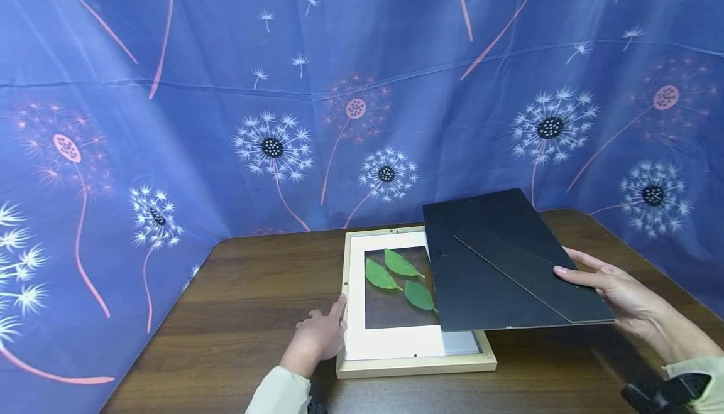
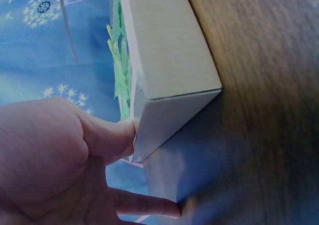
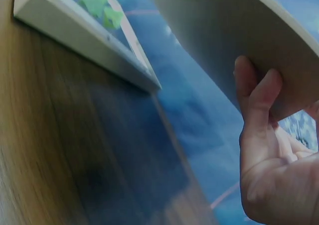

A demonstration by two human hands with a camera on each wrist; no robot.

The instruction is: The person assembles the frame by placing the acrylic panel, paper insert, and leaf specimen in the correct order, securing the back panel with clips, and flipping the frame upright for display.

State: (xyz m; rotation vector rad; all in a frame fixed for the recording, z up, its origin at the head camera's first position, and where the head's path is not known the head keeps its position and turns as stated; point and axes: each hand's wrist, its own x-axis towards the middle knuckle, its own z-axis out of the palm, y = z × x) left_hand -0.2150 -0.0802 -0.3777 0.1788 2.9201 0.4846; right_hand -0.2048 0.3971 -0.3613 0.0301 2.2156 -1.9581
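Note:
A pale wooden picture frame [image 1: 415, 364] lies on the table, with a white mat [image 1: 356, 301] and three green leaves [image 1: 418, 295] over a dark rectangle inside it. My left hand [image 1: 318, 338] touches the frame's left side with an extended finger; in the left wrist view its thumb [image 2: 112, 136] presses on the frame's edge. At the right, my right hand [image 1: 628, 291] holds a black frame backing board [image 1: 481, 276] with a flap on it, thumb on top and fingers underneath. The board hangs tilted above the frame and hides its right part.
A brown wood-grain table [image 1: 249, 301] carries the frame. Behind it and along the sides hangs a blue cloth [image 1: 215, 169] printed with dandelions. A dark band [image 1: 667, 392] sits on the right wrist.

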